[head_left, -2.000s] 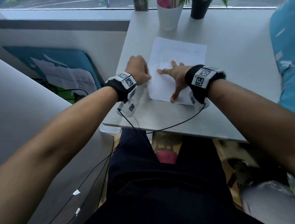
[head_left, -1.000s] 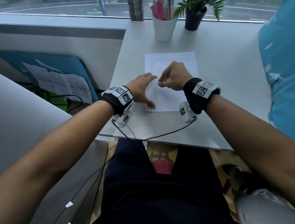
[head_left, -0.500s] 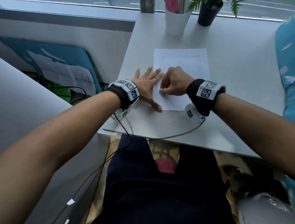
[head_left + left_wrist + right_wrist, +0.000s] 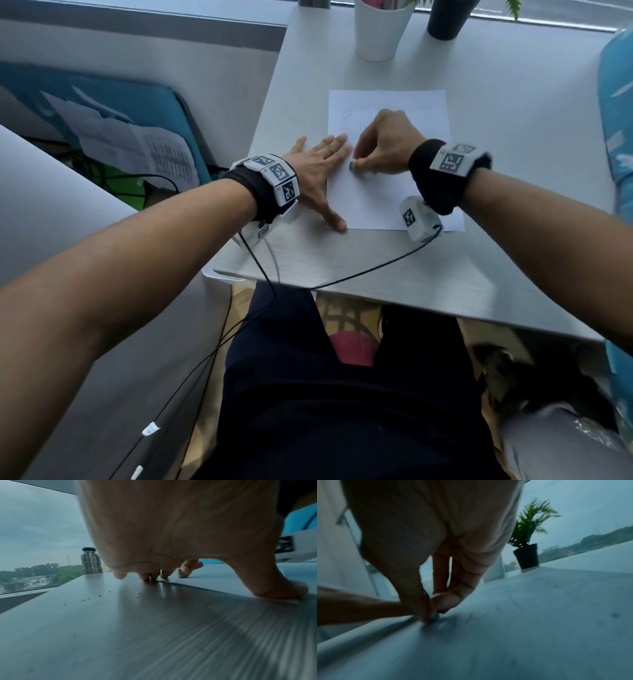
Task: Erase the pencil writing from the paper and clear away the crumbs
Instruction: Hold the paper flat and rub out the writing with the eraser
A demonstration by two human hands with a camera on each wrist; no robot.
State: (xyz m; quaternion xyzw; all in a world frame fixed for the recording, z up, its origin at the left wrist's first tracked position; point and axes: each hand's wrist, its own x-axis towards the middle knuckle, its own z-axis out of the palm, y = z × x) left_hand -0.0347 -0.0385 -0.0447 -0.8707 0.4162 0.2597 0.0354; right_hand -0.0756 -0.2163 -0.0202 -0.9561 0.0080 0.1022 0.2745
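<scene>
- The grey table (image 4: 513, 144) carried everything, with a white cup (image 4: 380, 31) and a black plant pot (image 4: 448, 20) at its far edge.
- The paper (image 4: 404, 106) lay flat at the table's middle, faint pencil marks on its far half.
- The left hand (image 4: 318, 168) lay flat with fingers straight, pressing the paper's left edge, thumb at its near-left corner.
- The right hand (image 4: 387, 144) was curled, pinching a small eraser (image 4: 352, 165) against the paper's left part.
- Dark crumbs (image 4: 85, 599) lay scattered on the table left of the paper.
</scene>
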